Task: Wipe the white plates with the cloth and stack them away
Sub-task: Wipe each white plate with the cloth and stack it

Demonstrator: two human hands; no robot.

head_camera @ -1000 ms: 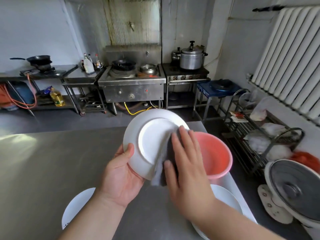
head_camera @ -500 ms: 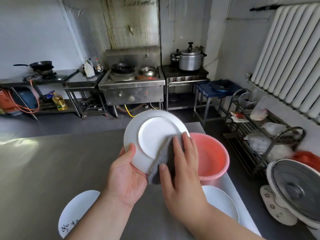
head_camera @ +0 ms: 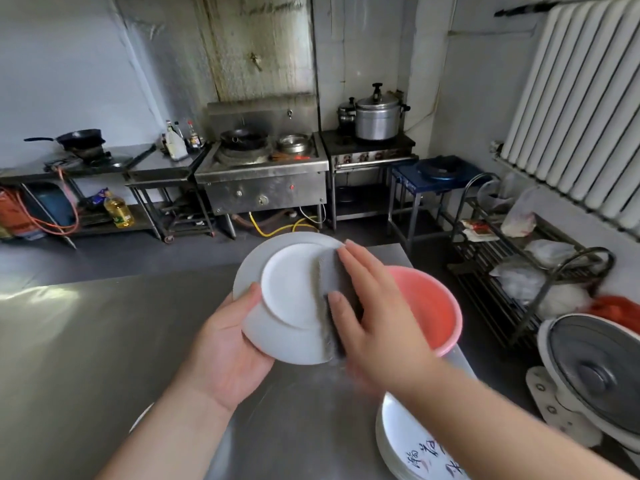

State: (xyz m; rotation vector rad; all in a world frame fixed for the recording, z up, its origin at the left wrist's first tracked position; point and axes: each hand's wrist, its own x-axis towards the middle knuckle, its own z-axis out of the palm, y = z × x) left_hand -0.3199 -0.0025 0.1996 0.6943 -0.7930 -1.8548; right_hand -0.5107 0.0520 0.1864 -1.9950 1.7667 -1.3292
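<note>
One plate in left grip; cloth under right grip.

Left of the left hand the surface runs as wide bare steel, broken only by a plate edge beside the forearm. The plate that hand grips fills the middle. On the right, the basin stands just behind the right hand, and a plate stack lies under that forearm, crowding the edge.
</note>
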